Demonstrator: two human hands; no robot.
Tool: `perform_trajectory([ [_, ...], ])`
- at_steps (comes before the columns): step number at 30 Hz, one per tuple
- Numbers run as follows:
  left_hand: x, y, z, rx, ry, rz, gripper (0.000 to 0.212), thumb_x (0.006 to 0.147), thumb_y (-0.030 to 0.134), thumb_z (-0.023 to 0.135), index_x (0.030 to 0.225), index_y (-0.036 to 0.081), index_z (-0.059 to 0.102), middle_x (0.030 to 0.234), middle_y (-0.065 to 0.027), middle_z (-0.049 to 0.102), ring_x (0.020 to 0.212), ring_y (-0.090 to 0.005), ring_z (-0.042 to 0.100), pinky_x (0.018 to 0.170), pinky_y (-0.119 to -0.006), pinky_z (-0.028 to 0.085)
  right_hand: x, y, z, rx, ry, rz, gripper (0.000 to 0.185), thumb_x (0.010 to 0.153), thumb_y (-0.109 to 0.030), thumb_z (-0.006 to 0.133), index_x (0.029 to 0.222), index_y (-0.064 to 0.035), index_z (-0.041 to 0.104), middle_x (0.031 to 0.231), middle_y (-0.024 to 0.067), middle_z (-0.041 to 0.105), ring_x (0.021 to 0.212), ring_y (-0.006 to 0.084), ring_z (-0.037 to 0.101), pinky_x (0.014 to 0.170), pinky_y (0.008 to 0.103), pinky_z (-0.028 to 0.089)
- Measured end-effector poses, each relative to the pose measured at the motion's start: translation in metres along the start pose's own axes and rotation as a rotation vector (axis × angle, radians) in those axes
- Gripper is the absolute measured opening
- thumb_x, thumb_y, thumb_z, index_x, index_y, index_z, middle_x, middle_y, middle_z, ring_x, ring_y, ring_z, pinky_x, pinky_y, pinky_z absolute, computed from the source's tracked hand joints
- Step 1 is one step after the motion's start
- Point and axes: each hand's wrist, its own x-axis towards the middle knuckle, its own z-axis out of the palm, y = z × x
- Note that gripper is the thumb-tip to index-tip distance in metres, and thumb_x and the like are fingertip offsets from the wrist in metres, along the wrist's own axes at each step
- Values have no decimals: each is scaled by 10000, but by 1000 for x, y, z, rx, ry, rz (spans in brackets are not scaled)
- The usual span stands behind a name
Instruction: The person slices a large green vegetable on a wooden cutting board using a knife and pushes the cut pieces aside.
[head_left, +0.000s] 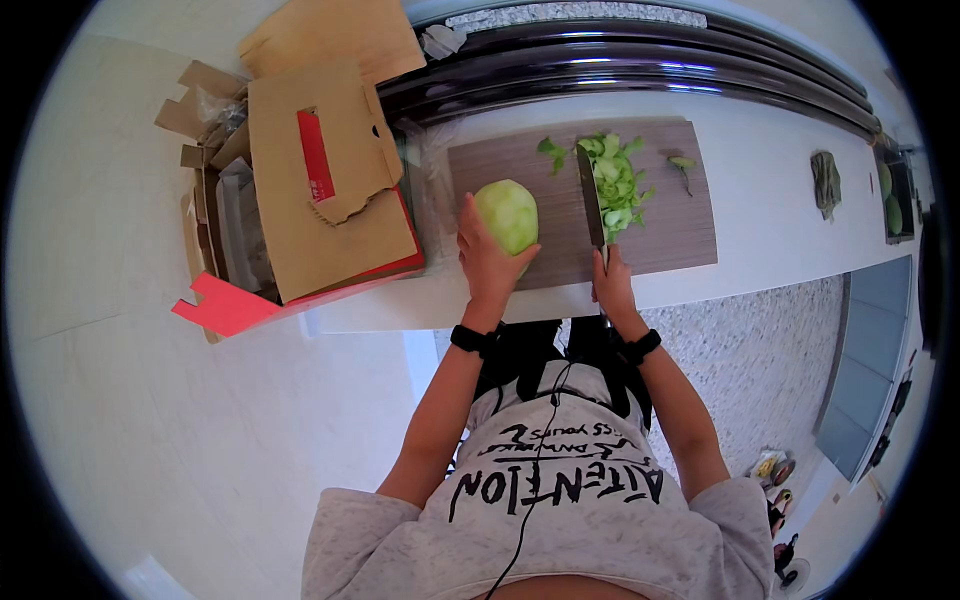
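My left hand (489, 259) grips a peeled, pale green melon or gourd (510, 214) over the left part of a grey-brown wood-grain cutting board (555, 247). The fruit's surface shows flat cut facets. In my right hand (615, 289) is the handle of a kitchen knife (590, 195), its dark blade pointing away from me. The blade lies along the left side of a pile of green peelings (619, 180). Left of the blade sits a small separate bit of peel (553, 154). A stem end (682, 163) with a thin stalk rests near the board's right edge.
Cardboard boxes (337, 255) with red edges stand left of the board on the white counter (757, 195). Dark glossy rails (600, 52) run behind it. A crumpled dark cloth (826, 184) lies to the right, with green produce in a sink (900, 195) beyond.
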Motion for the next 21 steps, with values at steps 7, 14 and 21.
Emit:
perform_trajectory([
  [7,7,-11,-5,-12,-30,128,1202,531,274,852,1449,93,96,1374,-198,327,1253,-401,328,970,-522,343,42,4,61,-122,46,-215,313,941,-263,466,1049,27,425,679,301,576,630,477,563,516,528,446],
  [14,6,-13,-9,36,-88,207,1196,526,295,862,1435,37,129,1340,-213,365,1243,-362,357,1026,-464,294,40,21,67,-96,211,-84,300,947,-252,450,1051,28,414,697,312,575,653,494,557,521,542,431],
  [21,12,-15,-16,-5,-164,293,1163,512,261,865,1434,81,179,1354,-183,350,1242,-380,345,1003,-488,318,10,4,44,-37,33,-59,270,940,-252,480,964,7,407,550,225,548,442,350,563,406,431,431],
])
